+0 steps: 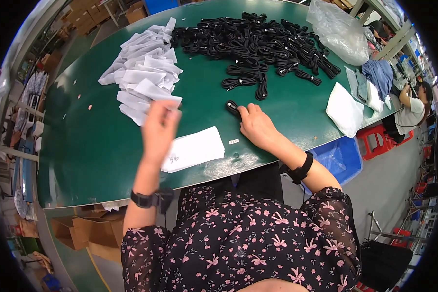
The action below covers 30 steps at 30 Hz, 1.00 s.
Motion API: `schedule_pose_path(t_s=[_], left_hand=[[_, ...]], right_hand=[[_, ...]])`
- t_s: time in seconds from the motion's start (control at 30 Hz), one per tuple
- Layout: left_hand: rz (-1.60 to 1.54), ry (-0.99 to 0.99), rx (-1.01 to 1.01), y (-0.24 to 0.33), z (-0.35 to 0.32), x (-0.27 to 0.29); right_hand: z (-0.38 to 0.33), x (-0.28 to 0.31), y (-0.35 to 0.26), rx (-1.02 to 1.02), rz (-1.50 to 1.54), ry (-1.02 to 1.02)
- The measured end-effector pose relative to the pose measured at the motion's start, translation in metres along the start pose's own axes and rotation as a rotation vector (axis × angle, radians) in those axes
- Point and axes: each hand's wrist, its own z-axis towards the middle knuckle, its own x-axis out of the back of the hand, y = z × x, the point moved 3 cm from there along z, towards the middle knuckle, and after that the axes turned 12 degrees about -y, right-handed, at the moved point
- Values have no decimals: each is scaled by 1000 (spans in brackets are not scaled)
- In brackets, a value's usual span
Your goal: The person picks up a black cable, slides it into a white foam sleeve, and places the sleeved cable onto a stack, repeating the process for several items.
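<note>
My left hand [159,127] is raised over the green table [92,146], its fingers pinching one white plastic bag [153,91] at the near edge of a loose pile of white bags [141,68]. My right hand [255,124] rests on the table with its fingers on a small coiled black cable [231,107]. A large heap of coiled black cables [258,44] lies farther back. A flat stack of white bags [194,148] lies between my hands near the table's front edge, with a tiny white label [233,141] beside it.
A crumpled clear plastic bag [338,31] and folded white and blue bags [345,109] lie at the table's right end. A blue bin [343,158] and a red stool [374,141] stand below it. Another person [413,104] sits at the far right. Cardboard boxes [90,231] sit under the table's left.
</note>
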Motion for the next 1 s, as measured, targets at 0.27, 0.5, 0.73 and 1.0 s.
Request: schedule_pose_path(t_s=[0.27,0.5,0.73,1.0], left_hand=[[347,-262,-95,-10,-56,-85],[-8,-260,176,-22,-56,-80],[-170,-232,198,-20,-56,-75],[64,-280,-223,14,-50,-73]], right_hand=[[-24,11,-18,-11,777,-183],[-52,32,-37,251,480,-97],[-59,31,-39,368,384,-104],[-42,21,-45,21,918,-325]])
